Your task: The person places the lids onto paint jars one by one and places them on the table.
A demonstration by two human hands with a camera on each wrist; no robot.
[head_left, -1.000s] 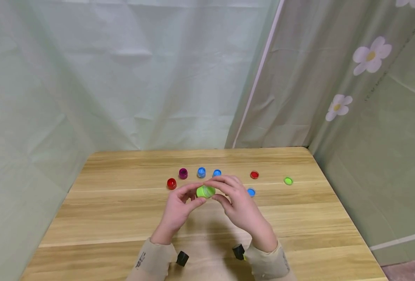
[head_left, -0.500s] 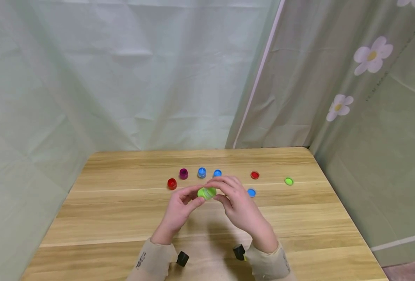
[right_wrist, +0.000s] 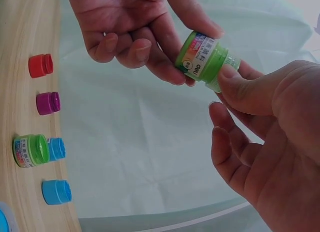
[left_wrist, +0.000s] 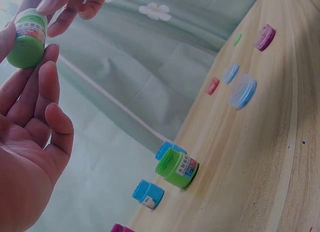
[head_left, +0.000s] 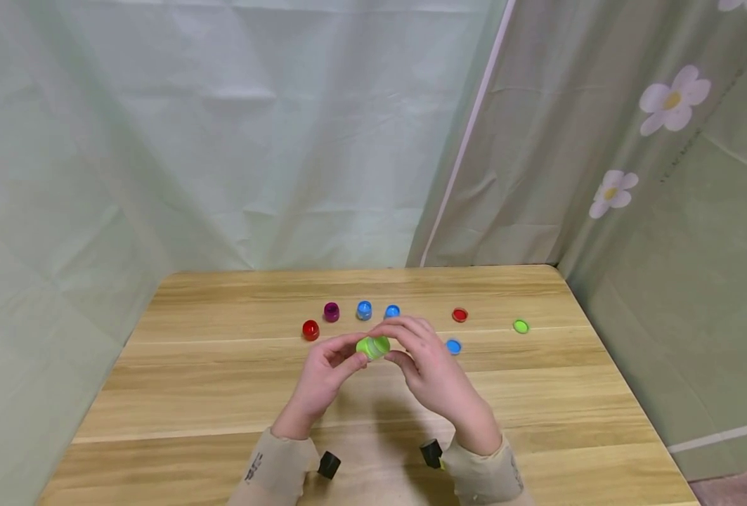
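Above the table, my left hand (head_left: 322,372) holds a small green paint jar (right_wrist: 197,55) on its side, thumb on one side and fingers on the other. My right hand (head_left: 433,369) pinches the clear-green lid (right_wrist: 231,61) at the jar's mouth between thumb and fingers. The jar's printed label faces the right wrist camera. In the left wrist view the same jar shows at the upper left, its lid end partly covered by fingertips. A second green jar (left_wrist: 177,168), without a lid, stands on the table; the right hand hides it in the head view.
On the wooden table (head_left: 221,393) stand lidless jars: red (head_left: 310,330), purple (head_left: 332,312) and two blue ones (head_left: 364,310). Loose lids lie to the right: red (head_left: 459,315), green (head_left: 521,326), blue (head_left: 453,346) and magenta (left_wrist: 265,37). A curtain (head_left: 284,140) hangs behind.
The held green jar and its lid have turned slightly between the fingers. Both hands stay in nearly the same place, and the jars and lids on the table have not moved.
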